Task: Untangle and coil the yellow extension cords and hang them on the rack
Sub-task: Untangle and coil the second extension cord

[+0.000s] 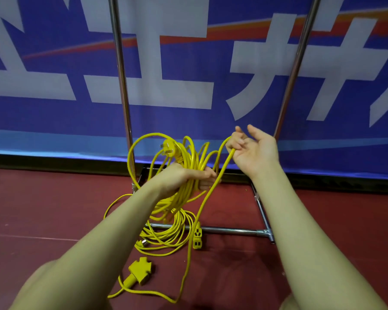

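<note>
Your left hand point(184, 177) is clenched round one bundle of yellow cord loops point(189, 162); your right hand point(252, 151) pinches a single strand. Two three-way sockets point(140, 270) and two plugs point(169, 148) show, more cord heaped on the dark red floor point(323, 220) at the chrome rack point(229, 230), blue banner point(188, 86) behind

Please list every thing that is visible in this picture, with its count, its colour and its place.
coiled cord bundle: one, yellow, in the left hand
plug: one, yellow, top of the bundle
loose cord pile: one, yellow, on the floor
socket blocks: two, yellow, beside the pile
three-way socket: one, yellow, nearer floor
rack: one, silver, before the banner
banner: one, blue and white, behind
floor: dark red
left hand: gripping the bundle
right hand: pinching one strand
</note>
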Motion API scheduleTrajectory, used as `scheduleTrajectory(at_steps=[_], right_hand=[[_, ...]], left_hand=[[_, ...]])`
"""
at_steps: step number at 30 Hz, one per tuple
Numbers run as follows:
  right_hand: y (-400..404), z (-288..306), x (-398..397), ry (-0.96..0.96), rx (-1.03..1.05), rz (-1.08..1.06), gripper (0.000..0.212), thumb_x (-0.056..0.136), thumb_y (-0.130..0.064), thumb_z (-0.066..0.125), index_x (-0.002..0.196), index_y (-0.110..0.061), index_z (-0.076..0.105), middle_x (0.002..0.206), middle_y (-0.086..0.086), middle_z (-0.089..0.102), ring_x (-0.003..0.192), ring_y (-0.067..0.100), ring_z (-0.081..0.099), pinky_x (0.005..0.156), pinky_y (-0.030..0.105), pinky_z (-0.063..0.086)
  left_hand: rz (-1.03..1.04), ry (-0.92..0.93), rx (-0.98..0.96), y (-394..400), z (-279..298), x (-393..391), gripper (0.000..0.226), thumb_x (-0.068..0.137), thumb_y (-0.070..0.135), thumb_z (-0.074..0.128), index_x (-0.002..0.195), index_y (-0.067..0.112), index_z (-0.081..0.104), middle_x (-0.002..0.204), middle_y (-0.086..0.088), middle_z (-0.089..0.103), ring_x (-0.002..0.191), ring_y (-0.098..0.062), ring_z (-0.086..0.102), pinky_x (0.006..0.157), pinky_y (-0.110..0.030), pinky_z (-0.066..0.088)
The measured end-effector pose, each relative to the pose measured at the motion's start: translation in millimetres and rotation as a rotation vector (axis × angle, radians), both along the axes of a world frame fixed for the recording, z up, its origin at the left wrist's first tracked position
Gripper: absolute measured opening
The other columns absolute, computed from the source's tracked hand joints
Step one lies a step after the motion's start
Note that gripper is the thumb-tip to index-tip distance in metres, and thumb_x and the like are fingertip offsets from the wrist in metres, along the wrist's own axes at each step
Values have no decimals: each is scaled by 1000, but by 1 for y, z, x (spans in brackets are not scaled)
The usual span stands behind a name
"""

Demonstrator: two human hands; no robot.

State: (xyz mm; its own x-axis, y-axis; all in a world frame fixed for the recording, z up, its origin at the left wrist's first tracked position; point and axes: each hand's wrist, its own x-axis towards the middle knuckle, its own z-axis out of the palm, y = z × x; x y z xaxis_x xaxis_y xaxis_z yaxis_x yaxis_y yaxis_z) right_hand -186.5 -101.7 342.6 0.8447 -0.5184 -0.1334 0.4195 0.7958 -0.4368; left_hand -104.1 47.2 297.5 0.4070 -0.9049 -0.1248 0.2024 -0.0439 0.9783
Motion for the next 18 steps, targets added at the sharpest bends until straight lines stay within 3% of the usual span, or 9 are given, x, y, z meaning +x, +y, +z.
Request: scheduleTrajectory(at_steps=[5,11,16,18], right_hand=[[1,7,-3,-40,-17,4,31,95,-30,44,85,-2,51,62,3,33,49,10,29,44,20,28],[-3,7,-6,-36,-53,7,37,96,-37,43,88,-2,51,66,5,37,54,13,32,50,22,31],[-7,3,-5,94,-296,-11,21,99,-28,44,106,-7,46,88,17,57,76,25,60,69,32,52],[-5,-4,-3,185,-434,-44,12,99,-17,45,107,-8,44,88,18,57,75,27,61,63,28,55]], left_hand=[[-71,157,-59,-4,-5,-9,19,80,10,55,97,4,63,90,-13,73,83,-20,72,74,-28,56],[-94,86,-59,-13,-2,-15,14,88,0,50,92,4,62,76,-7,71,68,-15,68,70,-24,56],[33,219,-182,-16,5,-9,9,84,0,56,90,7,59,73,-7,69,62,-15,66,61,-24,55],[163,304,-267,-17,12,-5,11,90,-1,48,90,4,58,69,-6,69,59,-14,66,57,-22,55]])
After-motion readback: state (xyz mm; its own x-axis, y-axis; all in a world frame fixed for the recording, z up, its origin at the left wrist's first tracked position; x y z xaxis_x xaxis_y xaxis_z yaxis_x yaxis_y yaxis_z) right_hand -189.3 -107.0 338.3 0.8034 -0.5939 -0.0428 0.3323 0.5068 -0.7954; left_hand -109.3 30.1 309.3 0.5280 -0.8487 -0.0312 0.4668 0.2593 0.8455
